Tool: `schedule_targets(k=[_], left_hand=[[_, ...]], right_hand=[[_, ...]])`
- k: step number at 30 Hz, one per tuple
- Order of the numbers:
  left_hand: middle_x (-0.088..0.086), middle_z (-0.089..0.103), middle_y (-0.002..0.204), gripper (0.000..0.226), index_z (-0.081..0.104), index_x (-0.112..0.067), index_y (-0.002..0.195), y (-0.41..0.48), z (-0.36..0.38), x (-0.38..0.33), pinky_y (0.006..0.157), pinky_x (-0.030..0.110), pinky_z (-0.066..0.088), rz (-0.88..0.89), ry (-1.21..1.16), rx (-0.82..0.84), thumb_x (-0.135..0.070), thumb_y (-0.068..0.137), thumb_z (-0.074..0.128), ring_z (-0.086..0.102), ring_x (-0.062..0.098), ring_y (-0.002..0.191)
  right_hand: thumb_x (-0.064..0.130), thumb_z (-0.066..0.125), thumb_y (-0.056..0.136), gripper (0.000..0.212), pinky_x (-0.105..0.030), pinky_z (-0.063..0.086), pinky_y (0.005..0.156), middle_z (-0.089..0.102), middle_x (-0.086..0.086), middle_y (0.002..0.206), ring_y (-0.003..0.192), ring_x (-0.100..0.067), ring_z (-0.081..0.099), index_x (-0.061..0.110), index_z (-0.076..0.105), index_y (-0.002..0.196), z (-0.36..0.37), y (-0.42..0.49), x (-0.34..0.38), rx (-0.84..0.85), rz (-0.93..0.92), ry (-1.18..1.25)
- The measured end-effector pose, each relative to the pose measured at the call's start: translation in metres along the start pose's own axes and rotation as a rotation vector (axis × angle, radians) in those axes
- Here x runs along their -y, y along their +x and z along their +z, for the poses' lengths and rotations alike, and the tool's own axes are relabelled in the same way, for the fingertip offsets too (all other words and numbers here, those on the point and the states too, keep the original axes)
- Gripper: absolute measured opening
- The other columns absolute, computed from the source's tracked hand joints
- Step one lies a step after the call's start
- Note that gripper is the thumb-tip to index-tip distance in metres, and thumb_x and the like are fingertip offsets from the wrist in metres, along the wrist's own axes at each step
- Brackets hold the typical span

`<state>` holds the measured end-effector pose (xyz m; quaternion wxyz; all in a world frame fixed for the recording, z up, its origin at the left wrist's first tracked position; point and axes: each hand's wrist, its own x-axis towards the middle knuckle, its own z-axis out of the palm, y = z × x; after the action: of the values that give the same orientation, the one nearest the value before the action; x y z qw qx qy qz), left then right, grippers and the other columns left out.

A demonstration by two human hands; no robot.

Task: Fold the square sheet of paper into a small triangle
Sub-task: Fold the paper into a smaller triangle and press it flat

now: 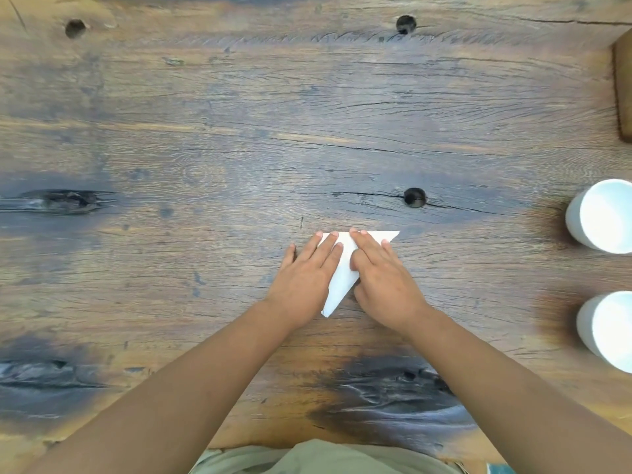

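A white sheet of paper (pixel 343 278) lies folded into a triangle on the wooden table (pixel 239 131), one long edge at the far side and a point toward me. My left hand (pixel 306 278) rests flat on its left part, fingers spread a little. My right hand (pixel 383 278) presses flat on its right part, fingers together and thumb tucked at the paper's right edge. The hands hide much of the paper; its far right corner (pixel 391 235) and near tip (pixel 327 313) show.
Two white cups (pixel 602 217) (pixel 608 328) stand at the right edge of the table. A brown wooden object (pixel 623 90) sits at the far right. Dark knot holes (pixel 415 197) mark the wood just beyond the paper.
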<state>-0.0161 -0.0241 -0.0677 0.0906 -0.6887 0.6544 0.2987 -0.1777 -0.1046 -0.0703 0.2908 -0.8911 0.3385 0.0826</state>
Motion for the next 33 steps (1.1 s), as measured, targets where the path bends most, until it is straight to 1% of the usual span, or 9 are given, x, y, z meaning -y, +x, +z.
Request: schedule_targets(k=[3,7,12,16,19,23,26,29,33], left_hand=[[0.000,-0.014,0.165,0.077,-0.003,-0.018,0.156,-0.001,-0.001,-0.001,0.120,0.055,0.011,0.004,0.010,0.007,-0.007,0.096,0.043,-0.014,0.022,0.151],[0.000,-0.016,0.164,0.079,-0.004,-0.019,0.156,-0.001,0.001,-0.002,0.121,0.054,0.010,-0.004,0.005,0.005,-0.006,0.095,0.044,-0.015,0.022,0.150],[-0.002,-0.013,0.165,0.077,-0.003,-0.020,0.156,-0.001,-0.001,-0.002,0.121,0.052,0.010,-0.016,-0.026,-0.004,-0.007,0.096,0.043,-0.013,0.019,0.151],[-0.004,-0.012,0.165,0.080,-0.003,-0.023,0.156,-0.001,0.000,-0.002,0.121,0.052,0.009,-0.021,-0.044,-0.009,-0.008,0.096,0.046,-0.012,0.018,0.151],[-0.005,-0.013,0.165,0.082,-0.003,-0.023,0.156,-0.001,0.001,-0.002,0.121,0.052,0.009,-0.028,-0.043,-0.013,-0.008,0.095,0.048,-0.012,0.017,0.151],[-0.006,-0.011,0.165,0.084,-0.004,-0.022,0.156,-0.001,0.001,-0.002,0.121,0.050,0.011,-0.032,-0.065,-0.020,-0.010,0.094,0.051,-0.010,0.016,0.151],[-0.007,-0.008,0.165,0.084,-0.005,-0.021,0.156,0.000,0.000,-0.001,0.121,0.049,0.011,-0.023,-0.070,-0.020,-0.008,0.094,0.050,-0.010,0.016,0.151],[-0.007,-0.006,0.165,0.081,-0.004,-0.021,0.156,-0.001,0.002,0.000,0.121,0.050,0.010,-0.027,-0.085,-0.025,-0.007,0.095,0.046,-0.011,0.015,0.151],[-0.007,-0.008,0.165,0.086,-0.005,-0.021,0.156,-0.001,0.004,-0.001,0.122,0.050,0.008,-0.030,-0.104,-0.030,-0.008,0.093,0.052,-0.012,0.015,0.151]], right_hand=[[0.004,0.050,0.080,0.022,-0.045,0.009,0.124,0.020,-0.009,0.163,0.152,-0.021,0.011,0.016,0.046,0.098,-0.003,-0.009,-0.017,-0.002,0.034,-0.047],[-0.001,0.050,0.078,0.027,-0.044,0.008,0.123,0.019,-0.008,0.163,0.151,-0.022,0.015,0.020,0.044,0.095,-0.011,-0.019,-0.035,-0.024,0.085,-0.068],[-0.002,0.049,0.081,0.023,-0.045,0.008,0.123,0.017,-0.008,0.164,0.152,-0.021,0.013,0.017,0.047,0.094,-0.020,-0.024,-0.041,-0.015,0.139,-0.069],[-0.006,0.045,0.079,0.035,-0.044,0.012,0.123,0.029,-0.015,0.159,0.149,-0.026,0.022,0.007,0.050,0.111,-0.022,-0.018,-0.029,-0.107,0.162,-0.024],[-0.003,0.043,0.080,0.044,-0.044,0.016,0.123,0.037,-0.017,0.154,0.146,-0.028,0.030,0.004,0.047,0.124,-0.020,-0.012,-0.013,-0.148,0.100,0.015],[0.007,0.050,0.086,0.069,-0.041,0.013,0.123,0.032,-0.008,0.158,0.149,-0.020,0.021,0.009,0.026,0.150,-0.007,-0.006,0.005,-0.058,0.006,0.030],[0.006,0.048,0.084,0.079,-0.037,0.007,0.124,0.023,-0.002,0.162,0.151,-0.016,0.012,0.013,0.016,0.155,0.002,0.000,0.015,-0.017,-0.025,0.030],[0.005,0.047,0.085,0.078,-0.033,0.003,0.124,0.018,-0.003,0.164,0.152,-0.015,0.009,0.011,0.015,0.156,0.007,0.005,0.020,-0.027,-0.002,0.037],[0.007,0.049,0.086,0.079,-0.037,0.005,0.124,0.016,-0.003,0.164,0.152,-0.015,0.007,0.011,0.014,0.156,0.011,0.004,0.018,-0.021,0.003,0.007]])
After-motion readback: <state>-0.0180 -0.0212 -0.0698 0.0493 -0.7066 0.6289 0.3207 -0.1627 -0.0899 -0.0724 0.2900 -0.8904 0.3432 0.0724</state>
